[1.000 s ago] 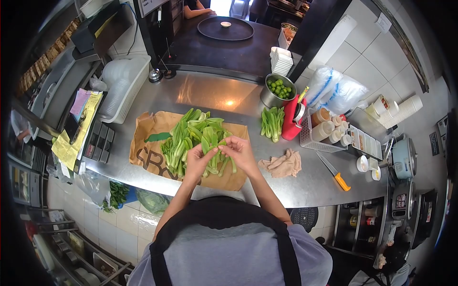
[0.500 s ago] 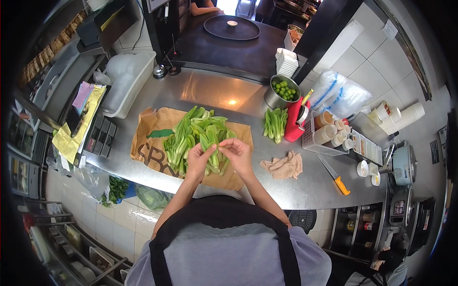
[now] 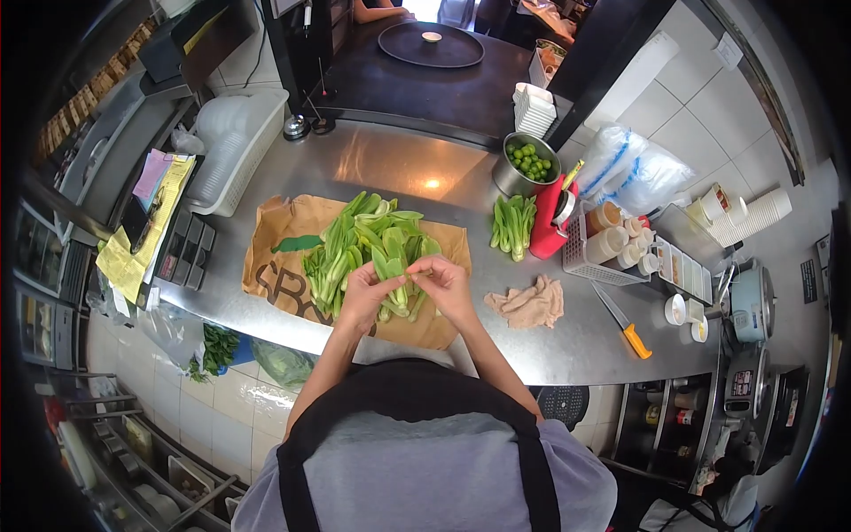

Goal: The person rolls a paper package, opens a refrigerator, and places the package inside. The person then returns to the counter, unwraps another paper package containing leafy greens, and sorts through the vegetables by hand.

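Over the brown paper [image 3: 266, 222] on the steel counter [image 3: 306, 164], the left hand [image 3: 362, 291] and right hand [image 3: 442, 284] almost meet at the near side of the greens [image 3: 350, 232]. The left hand's thumb and fingers are pinched narrow on one leafy stalk [image 3: 387, 262]; its other fingers are curled out of sight. The right hand's thumb and forefinger are also close together, at the stalk's side, but whether they grip it or only touch it cannot be told. The greens lie loosely heaped on the paper, their lower stems partly hidden behind the hands. Dark lettering on the paper runs under the heap and cannot be read whole.

Right of the paper, a smaller bunch [image 3: 511, 229] lies beside a red object [image 3: 549, 223] too unclear to name. Behind them stands a pot [image 3: 511, 181] of round green fruit [image 3: 530, 162]. Nearer the front edge lie a crumpled cloth [image 3: 528, 303] and a knife [image 3: 622, 323] with an orange handle. Bottles [image 3: 608, 243] stand in a white basket [image 3: 580, 254], which hides their bases. Past the counter, another person's forearm [image 3: 383, 14] is cut off by the top edge, near a round tray [image 3: 432, 58].
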{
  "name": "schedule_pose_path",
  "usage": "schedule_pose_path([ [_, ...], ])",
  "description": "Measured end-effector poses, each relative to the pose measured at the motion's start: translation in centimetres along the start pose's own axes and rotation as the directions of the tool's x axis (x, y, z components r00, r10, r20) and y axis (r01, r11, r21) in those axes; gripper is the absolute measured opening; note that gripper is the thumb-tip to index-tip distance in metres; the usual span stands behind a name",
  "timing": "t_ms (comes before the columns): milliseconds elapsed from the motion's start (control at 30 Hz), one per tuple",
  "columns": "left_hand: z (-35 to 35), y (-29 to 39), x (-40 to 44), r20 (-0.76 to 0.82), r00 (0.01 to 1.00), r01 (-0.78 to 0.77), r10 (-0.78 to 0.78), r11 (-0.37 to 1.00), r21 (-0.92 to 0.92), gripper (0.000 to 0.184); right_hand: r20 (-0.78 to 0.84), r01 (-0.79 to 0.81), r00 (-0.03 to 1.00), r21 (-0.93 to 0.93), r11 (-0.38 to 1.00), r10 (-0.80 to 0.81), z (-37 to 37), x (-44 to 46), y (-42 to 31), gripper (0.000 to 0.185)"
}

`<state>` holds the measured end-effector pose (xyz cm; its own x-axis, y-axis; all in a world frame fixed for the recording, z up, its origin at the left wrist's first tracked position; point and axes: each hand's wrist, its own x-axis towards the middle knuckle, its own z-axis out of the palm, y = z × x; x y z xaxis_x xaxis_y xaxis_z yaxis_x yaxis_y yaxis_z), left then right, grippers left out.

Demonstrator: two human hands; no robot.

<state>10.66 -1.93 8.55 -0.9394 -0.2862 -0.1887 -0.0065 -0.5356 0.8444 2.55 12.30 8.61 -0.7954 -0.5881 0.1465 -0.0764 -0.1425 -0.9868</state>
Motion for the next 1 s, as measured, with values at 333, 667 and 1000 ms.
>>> schedule_pose_path([
  [333, -2.4, 0.7, 0.9, -0.167, 0.973, -0.15, 0.161, 0.986, 0.079, 0.022, 0.103, 0.048, 0.995, -0.5, 0.865, 0.005, -1.6, -2.1, -0.7, 0.012],
  [667, 1.3, -0.6, 0.4, -0.028, 0.974, -0.212, 0.225, 0.947, 0.243, 0.023, 0.102, -0.056, 0.992, -0.221, 0.974, 0.08, 0.3, -1.7, 0.9, 0.031],
  [1000, -0.7, 1.3, 0.3, -0.043, 0.957, -0.223, 0.288, 0.821, 0.526, 0.043, -0.549, -0.179, 0.791, -0.629, 0.756, -0.269, -11.5, 3.9, -1.9, 0.036],
])
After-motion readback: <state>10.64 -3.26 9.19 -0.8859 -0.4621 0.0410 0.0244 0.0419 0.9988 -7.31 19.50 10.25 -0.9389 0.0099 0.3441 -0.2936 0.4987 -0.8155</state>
